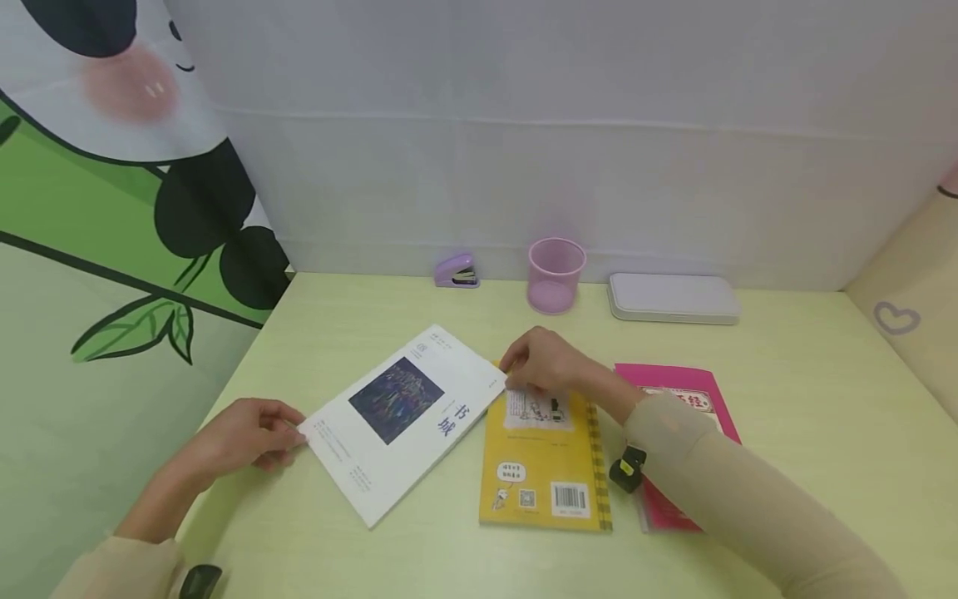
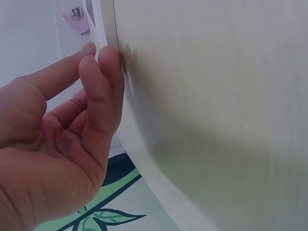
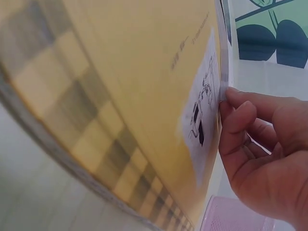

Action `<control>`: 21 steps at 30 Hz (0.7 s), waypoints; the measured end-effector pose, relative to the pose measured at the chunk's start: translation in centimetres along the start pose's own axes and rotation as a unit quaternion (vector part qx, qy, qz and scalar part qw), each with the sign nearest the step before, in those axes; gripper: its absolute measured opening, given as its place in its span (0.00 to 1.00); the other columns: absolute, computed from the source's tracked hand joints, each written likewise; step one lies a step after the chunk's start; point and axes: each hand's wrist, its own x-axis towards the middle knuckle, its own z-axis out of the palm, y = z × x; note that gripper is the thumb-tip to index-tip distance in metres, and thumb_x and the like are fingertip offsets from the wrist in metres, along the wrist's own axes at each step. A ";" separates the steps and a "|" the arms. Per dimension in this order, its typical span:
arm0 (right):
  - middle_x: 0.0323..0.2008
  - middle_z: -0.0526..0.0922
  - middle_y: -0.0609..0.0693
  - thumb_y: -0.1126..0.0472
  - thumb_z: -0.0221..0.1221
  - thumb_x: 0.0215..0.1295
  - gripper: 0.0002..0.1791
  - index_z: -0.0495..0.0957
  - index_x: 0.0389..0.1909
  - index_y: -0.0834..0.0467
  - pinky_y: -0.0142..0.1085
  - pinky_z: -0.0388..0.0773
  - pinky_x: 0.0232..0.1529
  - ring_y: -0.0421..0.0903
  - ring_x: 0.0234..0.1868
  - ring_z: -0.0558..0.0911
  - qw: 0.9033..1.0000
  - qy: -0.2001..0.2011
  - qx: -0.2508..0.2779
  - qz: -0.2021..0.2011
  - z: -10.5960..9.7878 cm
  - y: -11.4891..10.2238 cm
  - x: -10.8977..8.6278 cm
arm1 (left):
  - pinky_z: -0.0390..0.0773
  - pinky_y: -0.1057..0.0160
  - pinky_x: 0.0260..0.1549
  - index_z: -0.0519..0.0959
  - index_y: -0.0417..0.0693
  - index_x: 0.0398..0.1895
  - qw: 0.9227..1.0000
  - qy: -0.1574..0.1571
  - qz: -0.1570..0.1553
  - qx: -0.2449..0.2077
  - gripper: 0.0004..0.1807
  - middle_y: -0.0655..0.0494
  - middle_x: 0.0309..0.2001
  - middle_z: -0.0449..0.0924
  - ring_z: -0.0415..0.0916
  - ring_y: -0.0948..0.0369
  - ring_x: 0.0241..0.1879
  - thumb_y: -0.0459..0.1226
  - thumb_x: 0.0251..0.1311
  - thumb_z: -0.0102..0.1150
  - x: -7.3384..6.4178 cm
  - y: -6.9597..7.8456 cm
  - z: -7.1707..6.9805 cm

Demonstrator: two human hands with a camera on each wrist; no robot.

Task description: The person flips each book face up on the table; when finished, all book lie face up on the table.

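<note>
Pinching opposite corners of the white book (image 1: 419,424), the left hand (image 1: 243,433) and right hand (image 1: 546,362) each keep a narrow grip, thumb and fingers meeting at its edge. It slants over the table (image 1: 808,399), its right corner overlapping the yellow book (image 1: 542,462). A pink book (image 1: 669,376) lies further right, partly hidden by the right sleeve (image 1: 748,499). Behind are a purple stapler (image 1: 455,271), a pink cup (image 1: 554,287) and a pale case (image 1: 674,298).
</note>
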 end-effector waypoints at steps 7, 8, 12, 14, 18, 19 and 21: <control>0.38 0.85 0.53 0.63 0.70 0.68 0.07 0.89 0.46 0.55 0.30 0.75 0.27 0.44 0.26 0.80 1.000 0.022 -0.004 -0.004 0.1 0.1 0.9 | 0.85 0.61 0.30 0.80 0.28 0.51 1.000 -0.005 0.007 -0.011 0.14 0.51 0.32 0.80 0.82 0.57 0.31 0.30 0.68 0.65 -0.4 -0.3 0.1; 0.37 0.85 0.53 0.63 0.70 0.68 0.07 0.89 0.45 0.55 0.30 0.75 0.27 0.44 0.26 0.80 1.000 0.027 -0.004 -0.006 0.1 0.1 1.0 | 0.85 0.61 0.29 0.80 0.28 0.50 1.000 -0.006 0.010 -0.012 0.13 0.51 0.32 0.80 0.82 0.57 0.31 0.30 0.67 0.65 -0.5 -0.4 0.2; 0.35 0.85 0.52 0.61 0.70 0.68 0.03 0.87 0.39 0.56 0.30 0.74 0.26 0.43 0.26 0.78 0.998 0.055 -0.013 -0.021 0.4 0.0 1.3 | 0.84 0.62 0.28 0.80 0.30 0.47 1.000 -0.007 0.009 -0.006 0.11 0.52 0.30 0.80 0.81 0.57 0.30 0.30 0.66 0.66 -0.6 -0.5 0.4; 0.34 0.86 0.51 0.60 0.70 0.68 0.03 0.87 0.36 0.56 0.30 0.75 0.28 0.43 0.28 0.79 0.997 0.073 -0.021 -0.026 0.6 0.0 1.5 | 0.83 0.62 0.28 0.79 0.31 0.46 1.000 -0.006 0.007 -0.001 0.10 0.51 0.29 0.79 0.80 0.57 0.29 0.30 0.66 0.67 -0.6 -0.4 0.5; 0.35 0.87 0.50 0.60 0.70 0.69 0.04 0.88 0.35 0.56 0.30 0.79 0.33 0.45 0.35 0.82 0.994 0.103 -0.032 -0.028 1.0 -0.1 1.8 | 0.82 0.62 0.27 0.79 0.32 0.44 1.000 -0.002 0.006 0.010 0.09 0.52 0.28 0.79 0.80 0.57 0.28 0.29 0.66 0.67 -0.6 -0.5 0.8; 0.35 0.88 0.50 0.60 0.70 0.69 0.04 0.89 0.35 0.56 0.31 0.80 0.34 0.46 0.36 0.82 0.993 0.109 -0.033 -0.029 1.1 -0.1 1.8 | 0.82 0.62 0.27 0.79 0.32 0.43 1.000 0.000 0.006 0.013 0.08 0.53 0.27 0.79 0.79 0.57 0.28 0.29 0.66 0.67 -0.6 -0.5 0.9; 0.37 0.89 0.50 0.60 0.69 0.69 0.04 0.90 0.37 0.56 0.32 0.82 0.36 0.46 0.38 0.83 0.992 0.117 -0.033 -0.029 1.3 -0.2 1.8 | 0.82 0.62 0.26 0.79 0.33 0.42 1.000 0.002 0.008 0.020 0.08 0.53 0.27 0.79 0.79 0.58 0.28 0.29 0.65 0.67 -0.7 -0.4 1.0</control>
